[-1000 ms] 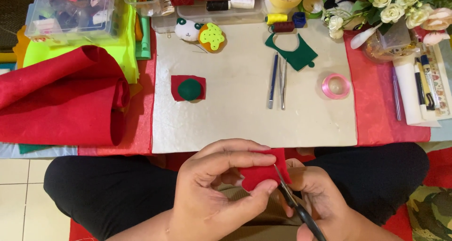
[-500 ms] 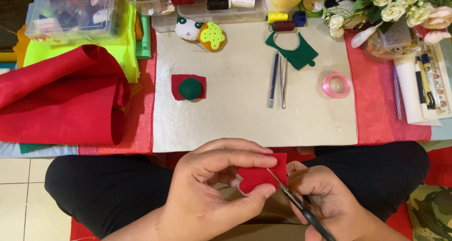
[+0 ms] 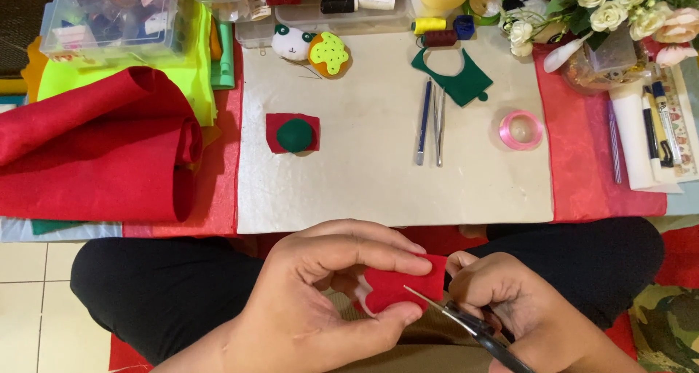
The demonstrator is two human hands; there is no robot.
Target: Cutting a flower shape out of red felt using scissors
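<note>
a clear plastic box (image 3: 109, 16) with colourful scraps stands at the top left; a second clear, flat box (image 3: 342, 12) stands at the top centre.

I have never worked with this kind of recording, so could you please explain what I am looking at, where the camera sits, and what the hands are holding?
There is no machine here: a person is seated on the floor, and the single picture comes from a camera worn on their head, looking down at their own two hands.

The left hand pinches a small piece of red felt between thumb and fingers. The right hand holds scissors, whose blades meet the lower edge of that felt.

Beyond the hands lies a pale work mat. On it are a green dome on a red felt square, a blue pen beside metal tweezers, a cut-out piece of green felt and a roll of pink ribbon. To the left is a roll of red felt; at the top right, a bunch of flowers.
</note>
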